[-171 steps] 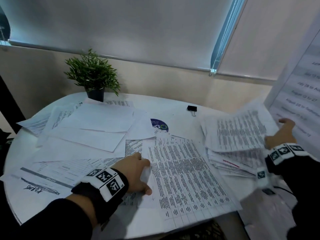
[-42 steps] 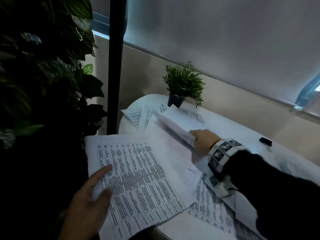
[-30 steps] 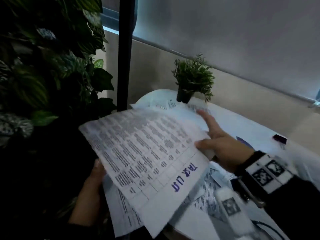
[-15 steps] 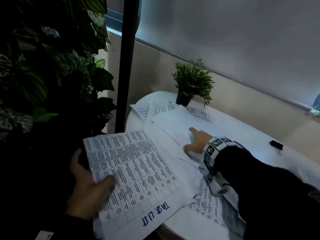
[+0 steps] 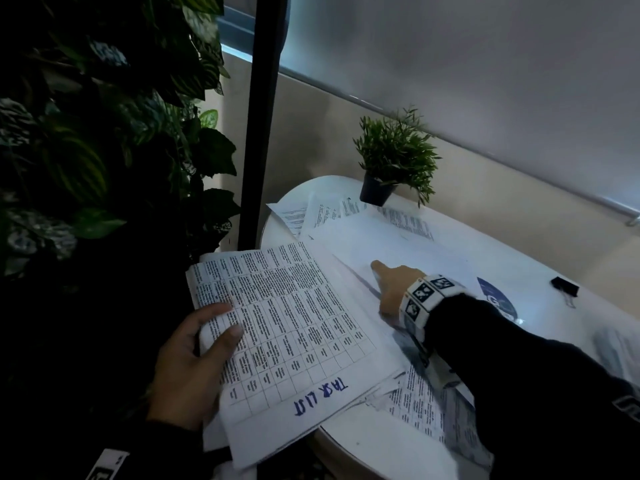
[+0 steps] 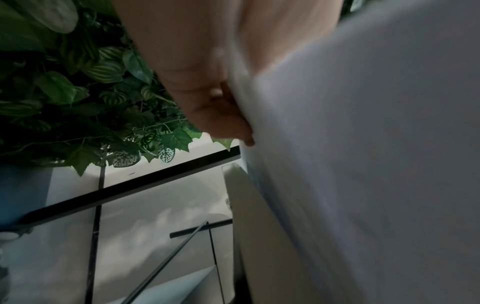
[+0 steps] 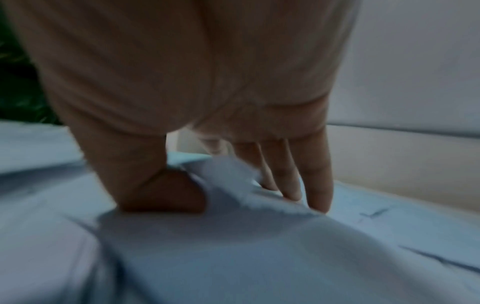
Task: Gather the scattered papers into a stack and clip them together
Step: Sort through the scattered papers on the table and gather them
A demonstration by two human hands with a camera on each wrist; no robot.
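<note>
My left hand (image 5: 221, 323) grips the gathered stack of papers (image 5: 294, 317) at its left edge, thumb on top. The top sheet is a printed table marked "TASK LIST". The stack overhangs the near left edge of the round white table (image 5: 367, 441). In the left wrist view my left hand (image 6: 228, 123) shows against the stack's blurred white underside (image 6: 363, 164). My right hand (image 5: 384, 278) lies on loose blank sheets (image 5: 398, 244) beyond the stack. In the right wrist view my right hand (image 7: 241, 185) pinches a raised fold of sheet (image 7: 228, 172) between thumb and fingers. A black binder clip (image 5: 564, 287) lies far right.
A small potted plant (image 5: 391, 161) stands at the table's far edge with printed sheets (image 5: 405, 223) around it. More papers (image 5: 422, 400) lie under my right forearm. A black post (image 5: 259, 116) and a leafy plant wall (image 5: 104, 150) close off the left side.
The "TASK LIST" sheet came down flat onto the stack, and my left thumb now clamps it from above. My right hand reached back to the loose blank sheets and bunched one up.
</note>
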